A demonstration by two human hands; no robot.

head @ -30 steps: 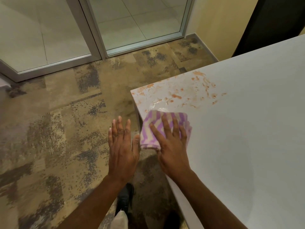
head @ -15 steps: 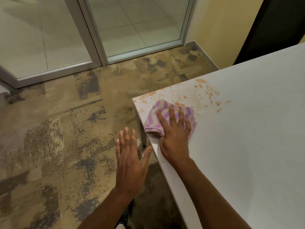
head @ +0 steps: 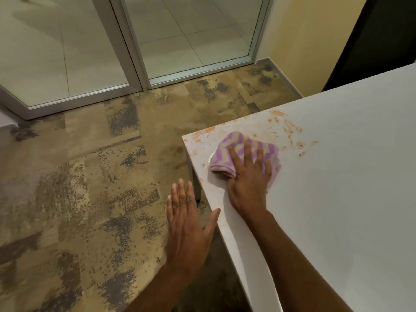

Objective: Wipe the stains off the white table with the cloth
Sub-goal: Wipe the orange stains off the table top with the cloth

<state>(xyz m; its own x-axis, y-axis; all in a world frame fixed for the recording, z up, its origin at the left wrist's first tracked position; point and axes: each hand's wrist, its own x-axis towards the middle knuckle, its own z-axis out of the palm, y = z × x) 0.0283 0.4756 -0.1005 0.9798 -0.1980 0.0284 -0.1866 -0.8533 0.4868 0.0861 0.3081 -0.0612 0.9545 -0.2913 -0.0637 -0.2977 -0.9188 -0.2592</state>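
A white table (head: pixel 337 199) fills the right side, its corner pointing left. Orange stains (head: pixel 290 129) are scattered over that corner and along its far edge. A folded purple and cream zigzag cloth (head: pixel 225 154) lies on the corner among the stains. My right hand (head: pixel 249 179) presses flat on the cloth, fingers spread over it. My left hand (head: pixel 186 224) hovers open beside the table's near edge, over the floor, palm down, holding nothing. A wet sheen shows on the table just left of the cloth.
Mottled brown and grey carpet (head: pixel 90 199) covers the floor to the left. Glass doors with metal frames (head: pixel 132 55) stand at the back. A yellow wall (head: pixel 304 41) and a dark panel (head: pixel 382 37) are behind the table. A table leg (head: pixel 194 181) shows under the corner.
My right hand has pushed the cloth away from me, from the near edge up onto the stained corner. My left hand stayed open beside the table.
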